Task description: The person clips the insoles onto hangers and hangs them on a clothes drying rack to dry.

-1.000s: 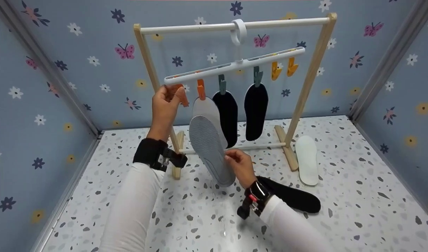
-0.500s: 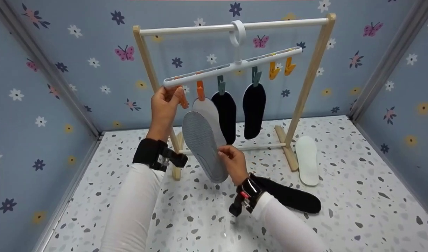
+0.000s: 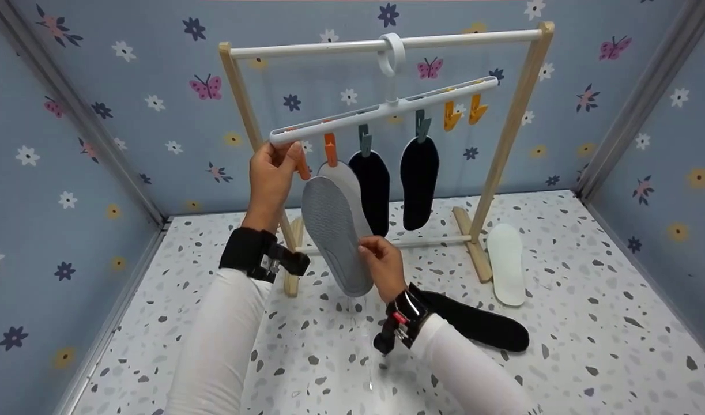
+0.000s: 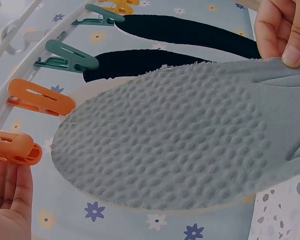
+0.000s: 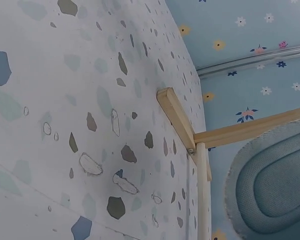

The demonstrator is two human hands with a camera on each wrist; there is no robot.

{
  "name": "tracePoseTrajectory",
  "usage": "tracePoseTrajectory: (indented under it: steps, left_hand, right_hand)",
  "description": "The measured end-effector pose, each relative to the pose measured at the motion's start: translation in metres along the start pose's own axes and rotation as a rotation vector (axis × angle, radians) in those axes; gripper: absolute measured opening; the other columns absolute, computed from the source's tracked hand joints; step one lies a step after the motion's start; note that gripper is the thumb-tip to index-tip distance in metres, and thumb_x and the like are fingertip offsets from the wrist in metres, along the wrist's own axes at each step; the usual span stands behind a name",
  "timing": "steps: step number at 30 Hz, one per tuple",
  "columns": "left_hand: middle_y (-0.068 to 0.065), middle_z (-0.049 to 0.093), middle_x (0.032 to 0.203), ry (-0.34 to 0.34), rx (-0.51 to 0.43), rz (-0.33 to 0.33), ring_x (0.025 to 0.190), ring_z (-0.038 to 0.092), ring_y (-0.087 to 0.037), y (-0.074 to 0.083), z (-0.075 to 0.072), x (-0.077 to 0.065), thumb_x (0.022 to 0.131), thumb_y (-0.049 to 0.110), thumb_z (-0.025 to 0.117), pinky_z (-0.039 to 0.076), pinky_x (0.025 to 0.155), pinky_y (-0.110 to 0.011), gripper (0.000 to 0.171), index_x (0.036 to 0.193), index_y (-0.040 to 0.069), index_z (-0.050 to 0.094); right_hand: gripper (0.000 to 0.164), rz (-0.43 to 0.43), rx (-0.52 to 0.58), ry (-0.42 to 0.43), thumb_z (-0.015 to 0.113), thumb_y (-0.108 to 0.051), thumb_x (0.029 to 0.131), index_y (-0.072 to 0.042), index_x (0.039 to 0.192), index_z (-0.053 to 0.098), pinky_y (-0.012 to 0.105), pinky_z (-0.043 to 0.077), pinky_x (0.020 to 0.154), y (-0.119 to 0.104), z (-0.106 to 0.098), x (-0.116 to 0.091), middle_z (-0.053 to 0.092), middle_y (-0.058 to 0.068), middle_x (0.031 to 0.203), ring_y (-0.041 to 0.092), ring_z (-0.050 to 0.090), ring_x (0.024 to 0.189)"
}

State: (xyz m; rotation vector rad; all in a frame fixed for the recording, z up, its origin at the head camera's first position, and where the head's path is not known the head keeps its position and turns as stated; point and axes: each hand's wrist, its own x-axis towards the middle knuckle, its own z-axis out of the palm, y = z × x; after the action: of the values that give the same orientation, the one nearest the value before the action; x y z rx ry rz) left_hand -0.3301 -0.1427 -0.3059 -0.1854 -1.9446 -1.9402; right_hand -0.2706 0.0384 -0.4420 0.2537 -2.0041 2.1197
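Observation:
My right hand (image 3: 382, 266) pinches the edge of a grey insole (image 3: 332, 225) and holds it upright, slightly tilted. My left hand (image 3: 270, 180) grips an orange clothes peg (image 3: 302, 166) at the hanger's left end. In the left wrist view the insole's textured toe lies close to that peg (image 4: 12, 145) but apart from it. Behind it, a second orange peg (image 3: 330, 150) holds a pale insole (image 3: 343, 176). Two green pegs (image 3: 365, 141) hold black insoles (image 3: 419, 184). The white hanger (image 3: 381, 109) slopes down toward my left hand. The right wrist view catches only the grey insole's heel (image 5: 285, 185).
A wooden rack (image 3: 511, 127) carries the hanger on its white top rail (image 3: 467, 38). Two yellow pegs (image 3: 451, 117) hang at the hanger's right. On the speckled surface (image 3: 306, 357) lie a black insole (image 3: 479, 323) and a whitish insole (image 3: 506, 265).
My right hand has moved left and slightly up, bringing the grey insole's toe nearer the left orange peg. My left hand stays on that peg, and the hanger has shifted slightly left.

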Motion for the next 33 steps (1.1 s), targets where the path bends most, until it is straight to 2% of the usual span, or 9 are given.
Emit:
tracePoseTrajectory:
  steps: [7,17,24,27,33]
  left_hand:
    - [-0.003,0.058,0.092,0.011,0.019,-0.006,0.085,0.053,-0.015,-0.001,0.000,0.000,0.092,0.029,0.060,0.045,0.079,-0.027,0.032,0.111,0.003,0.058]
    - [-0.003,0.056,0.092,0.009,0.019,-0.018,0.086,0.053,-0.015,-0.001,0.001,-0.001,0.092,0.030,0.061,0.045,0.082,-0.030,0.033,0.110,0.004,0.057]
    - [-0.004,0.056,0.090,0.009,0.008,-0.019,0.085,0.053,-0.016,-0.004,0.001,-0.001,0.092,0.029,0.060,0.045,0.080,-0.027,0.031,0.108,0.003,0.057]
    - [-0.004,0.056,0.091,0.014,0.007,-0.021,0.085,0.053,-0.015,-0.004,0.001,-0.001,0.092,0.029,0.060,0.046,0.080,-0.027,0.032,0.109,0.003,0.057]
    - [-0.004,0.054,0.094,0.026,0.014,-0.044,0.087,0.049,-0.015,-0.004,0.002,-0.002,0.092,0.030,0.061,0.043,0.078,-0.025,0.033,0.112,0.004,0.057]
  right_hand:
    - [0.015,0.038,-0.010,0.008,0.059,0.005,0.088,0.012,0.101,0.062,0.021,0.045,0.073,0.000,0.006,0.002,0.063,0.016,0.093,0.011,0.055,0.080]
    - [0.015,0.031,0.008,0.012,0.060,0.004,0.088,0.012,0.101,0.062,0.021,0.045,0.073,-0.001,0.010,0.002,0.064,0.016,0.094,0.013,0.055,0.081]
    - [0.015,0.007,0.001,0.004,0.059,0.004,0.089,0.012,0.101,0.061,0.020,0.046,0.075,-0.002,0.011,0.003,0.064,0.018,0.095,0.012,0.057,0.082]
    - [0.015,0.027,-0.002,0.003,0.059,0.003,0.089,0.011,0.101,0.062,0.022,0.047,0.076,-0.004,0.013,0.004,0.064,0.018,0.096,0.013,0.057,0.083]
    - [0.014,0.023,-0.026,0.000,0.062,-0.002,0.089,0.005,0.102,0.064,0.024,0.047,0.076,0.013,0.014,0.013,0.065,0.012,0.095,0.013,0.057,0.083]
